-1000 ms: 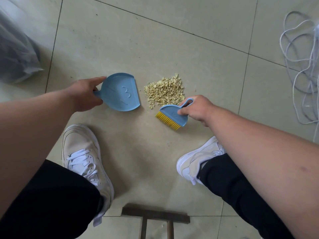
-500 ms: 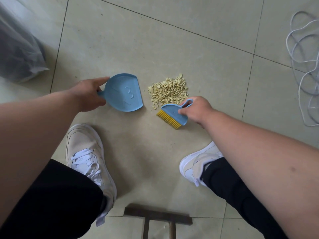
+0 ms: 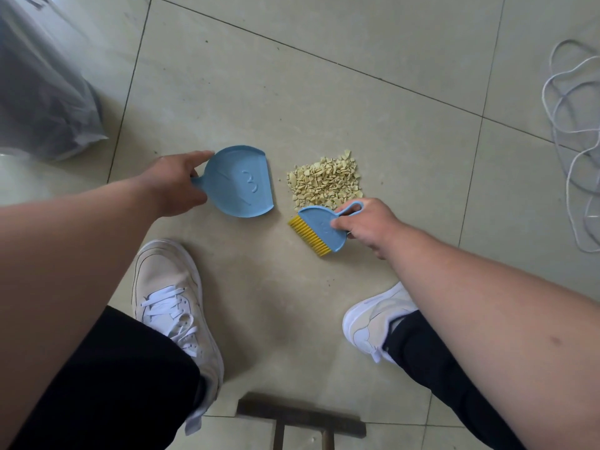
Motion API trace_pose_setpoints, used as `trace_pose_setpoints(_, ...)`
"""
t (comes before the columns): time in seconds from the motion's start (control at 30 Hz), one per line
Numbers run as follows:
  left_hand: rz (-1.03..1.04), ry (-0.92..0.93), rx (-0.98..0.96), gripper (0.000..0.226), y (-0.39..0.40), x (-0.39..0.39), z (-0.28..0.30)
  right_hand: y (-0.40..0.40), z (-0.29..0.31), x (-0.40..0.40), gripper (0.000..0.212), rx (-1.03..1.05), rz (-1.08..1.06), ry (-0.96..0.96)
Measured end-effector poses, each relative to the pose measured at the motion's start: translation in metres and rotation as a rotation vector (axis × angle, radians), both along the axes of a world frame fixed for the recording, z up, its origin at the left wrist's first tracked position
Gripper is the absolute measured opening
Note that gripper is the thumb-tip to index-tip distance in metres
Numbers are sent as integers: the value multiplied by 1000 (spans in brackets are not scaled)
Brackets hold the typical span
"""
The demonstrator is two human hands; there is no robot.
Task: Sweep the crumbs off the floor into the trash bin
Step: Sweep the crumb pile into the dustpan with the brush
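A heap of pale yellow crumbs lies on the tiled floor. Left of it a small blue dustpan lies flat, its straight lip facing the crumbs. My left hand grips the dustpan's short handle. A blue hand brush with yellow bristles rests just below the heap, bristles pointing down-left. My right hand holds the brush by its loop handle. A trash bin lined with a clear plastic bag stands at the upper left, partly cut off by the frame.
My two white sneakers stand on the floor below the tools. A loose white cable coils at the right edge. A dark wooden piece lies at the bottom middle.
Both hands stay on their tools. The brush has slid slightly down and away from the heap's lower edge. The dustpan has hardly shifted.
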State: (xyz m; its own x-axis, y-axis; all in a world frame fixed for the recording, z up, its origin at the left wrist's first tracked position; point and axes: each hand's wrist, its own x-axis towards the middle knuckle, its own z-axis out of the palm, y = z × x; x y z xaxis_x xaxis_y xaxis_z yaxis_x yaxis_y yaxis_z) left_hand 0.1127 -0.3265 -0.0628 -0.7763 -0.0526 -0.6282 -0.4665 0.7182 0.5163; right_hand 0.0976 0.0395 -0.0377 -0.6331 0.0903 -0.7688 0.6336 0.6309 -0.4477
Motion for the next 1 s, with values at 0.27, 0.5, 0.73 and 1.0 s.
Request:
trace_pose_setpoints(0.27,41,32,-16,74,-9,1,2,-49,-16,9,11,-3,-10,73)
trace_pose_setpoints(0.5,-17,48,-121,72,-17,2,2,-30,-8,-13,11,105,-188,162)
trace_pose_setpoints(0.73,-32,39,-169,68,-20,3,1,-23,1,-20,13,42,-281,132)
trace_pose_setpoints(1.0,-1,35,-184,66,-25,2,-1,-83,-8,-11,16,-176,-272,94)
